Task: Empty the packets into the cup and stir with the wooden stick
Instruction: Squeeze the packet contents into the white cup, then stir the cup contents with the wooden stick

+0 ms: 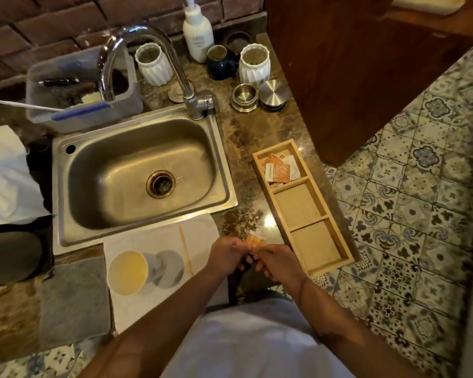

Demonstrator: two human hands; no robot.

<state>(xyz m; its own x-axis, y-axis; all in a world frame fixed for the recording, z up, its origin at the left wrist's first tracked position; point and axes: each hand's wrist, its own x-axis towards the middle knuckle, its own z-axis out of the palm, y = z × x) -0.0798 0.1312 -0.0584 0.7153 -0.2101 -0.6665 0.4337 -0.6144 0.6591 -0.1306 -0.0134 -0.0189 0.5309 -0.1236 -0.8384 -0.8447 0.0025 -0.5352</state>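
Both hands, left (228, 253) and right (277, 261), pinch one orange packet (254, 242) in curled fingers. The cup (127, 272) (stick (185, 251) just right) sits near left.

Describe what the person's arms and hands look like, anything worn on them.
Both forearms are bare up to the frame edge, with no sleeves in view. The left hand and right hand wear no gloves, and no rings or watch can be made out. A pale garment covers the torso below.

An orange packet (254, 242) showed between the fingers, near a white cup (127, 272) and floral-patterned floor tiles (410, 214).
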